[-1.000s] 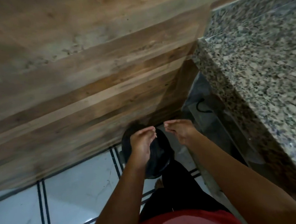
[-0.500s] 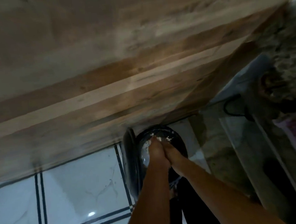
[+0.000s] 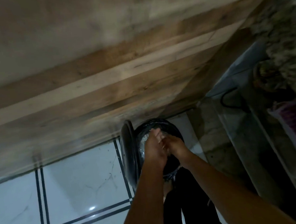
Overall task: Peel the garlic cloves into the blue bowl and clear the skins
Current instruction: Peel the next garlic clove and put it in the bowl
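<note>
Meeting over the black bin, left hand and right hand touch; their finger spread I cannot tell. Pale skins lie inside, so clearing looks nearly done.

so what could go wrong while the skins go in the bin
The left hand and right hand meet over the black bin; pale skins could drift past its rim onto the white floor tiles. The lid stands upright beside the opening and might drop onto the wrists.

Home kitchen: granite counter, tiled floor.
</note>
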Demonstrator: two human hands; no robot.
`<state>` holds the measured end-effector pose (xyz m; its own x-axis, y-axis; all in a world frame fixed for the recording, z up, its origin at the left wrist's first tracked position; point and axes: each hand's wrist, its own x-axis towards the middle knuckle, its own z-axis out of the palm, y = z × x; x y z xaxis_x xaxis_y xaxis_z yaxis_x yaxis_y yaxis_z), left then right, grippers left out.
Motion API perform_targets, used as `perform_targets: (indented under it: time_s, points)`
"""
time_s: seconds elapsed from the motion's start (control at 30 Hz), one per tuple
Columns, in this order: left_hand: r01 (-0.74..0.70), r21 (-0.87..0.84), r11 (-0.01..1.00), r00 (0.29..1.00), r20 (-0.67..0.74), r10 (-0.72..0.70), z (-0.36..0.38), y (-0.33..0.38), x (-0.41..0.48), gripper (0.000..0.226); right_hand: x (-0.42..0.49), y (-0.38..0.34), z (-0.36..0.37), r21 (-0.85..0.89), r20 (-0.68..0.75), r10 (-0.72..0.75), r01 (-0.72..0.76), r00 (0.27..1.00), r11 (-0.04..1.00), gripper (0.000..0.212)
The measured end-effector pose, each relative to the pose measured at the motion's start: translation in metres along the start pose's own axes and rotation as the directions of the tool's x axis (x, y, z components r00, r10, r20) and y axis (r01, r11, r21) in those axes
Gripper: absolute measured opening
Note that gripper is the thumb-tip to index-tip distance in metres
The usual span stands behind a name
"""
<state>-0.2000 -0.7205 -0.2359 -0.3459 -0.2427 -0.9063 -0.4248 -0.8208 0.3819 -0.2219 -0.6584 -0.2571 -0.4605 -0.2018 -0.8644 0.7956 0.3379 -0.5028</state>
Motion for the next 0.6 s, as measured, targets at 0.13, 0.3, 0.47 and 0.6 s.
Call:
perform_targets:
  time_s: [0.13,0.3,0.47,0.6]
  points:
    - [-0.170,0.172,0.970,0.985,0.067,0.161,0.007,0.019,-0.058,0.037,-0.069,-0.027,-0.037,0.205,-0.096,-0.080,0.099,0.992,0.974,0.019]
    - [-0.321,0.250,0.913,0.917,0.322,0.234,0.055,0.025,-0.134,0.037,-0.168,-0.065,-0.096,0.469,-0.144,-0.254,0.292,0.957,0.834,0.024]
    - [-0.413,0.266,0.871,0.808,0.548,0.216,0.117,-0.005,-0.198,0.034,-0.250,-0.075,-0.161,0.546,-0.311,-0.352,0.469,0.883,0.694,0.028]
    - [-0.461,0.280,0.842,0.698,0.700,0.150,0.168,-0.052,-0.246,0.033,-0.310,-0.053,-0.224,0.595,-0.483,-0.364,0.604,0.796,0.530,0.031]
